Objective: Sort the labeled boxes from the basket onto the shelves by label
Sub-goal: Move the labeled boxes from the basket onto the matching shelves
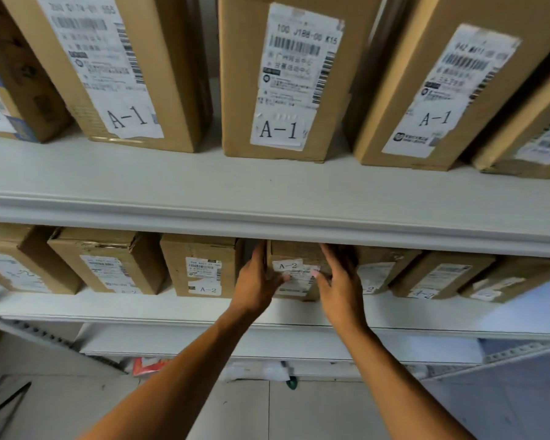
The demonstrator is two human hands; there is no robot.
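A small brown box labeled A-2 sits on the lower white shelf, in a row with several other A-2 boxes. My left hand presses against its left side and my right hand holds its right side, thumbs over the front label. Both hands grip this box together. On the upper shelf stand several tall boxes marked A-1. The basket is out of view.
A-2 boxes stand close on either side, one at the left and one at the right. The upper shelf's front lip hangs just above my hands. Below are a lower shelf edge, a red packet and grey floor.
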